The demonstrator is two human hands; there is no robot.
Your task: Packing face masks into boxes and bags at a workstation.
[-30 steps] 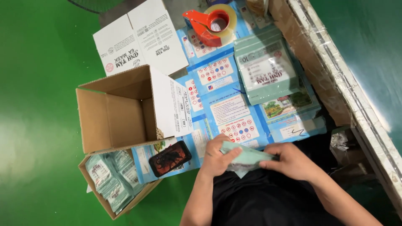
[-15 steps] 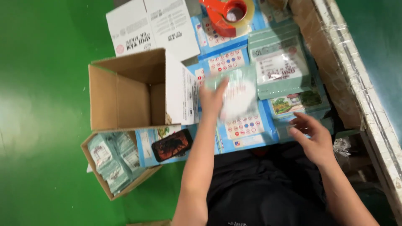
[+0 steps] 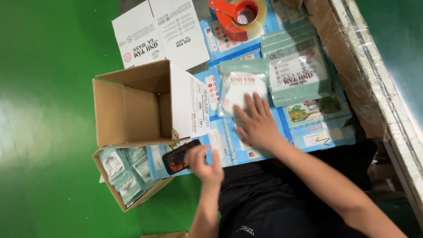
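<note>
Nearest to us, our left hand (image 3: 205, 162) curls its fingers around the near end of a black flat smartphone with a reddish screen (image 3: 178, 158). The phone lies on the near-left edge of the blue printed sheets (image 3: 229, 145) covering the work surface, its long axis running from lower left to upper right, and its far end nearly touches the flap of the open brown cardboard box (image 3: 132, 105). Just below, a lower brown cardboard box holding pale green sealed packets (image 3: 125, 174) juts out over the green floor (image 3: 48, 110), which gives us wide open room to the left.

A little farther, our right hand (image 3: 257, 123) lies open and flat, fingers spread and pointing away from us, with its fingertips pressing the near edge of a clear plastic pouch holding white masks (image 3: 240, 88). The pouch lies flat between the open box's white flap and a stack of pale green mask packets (image 3: 299, 70), touching the stack on its right.

Farther still, a red tape dispenser with a clear roll (image 3: 240, 15) sits beside a flattened white printed carton (image 3: 161, 33). On the right, a wrapped brown board edge (image 3: 348, 66) closes in the workspace.
</note>
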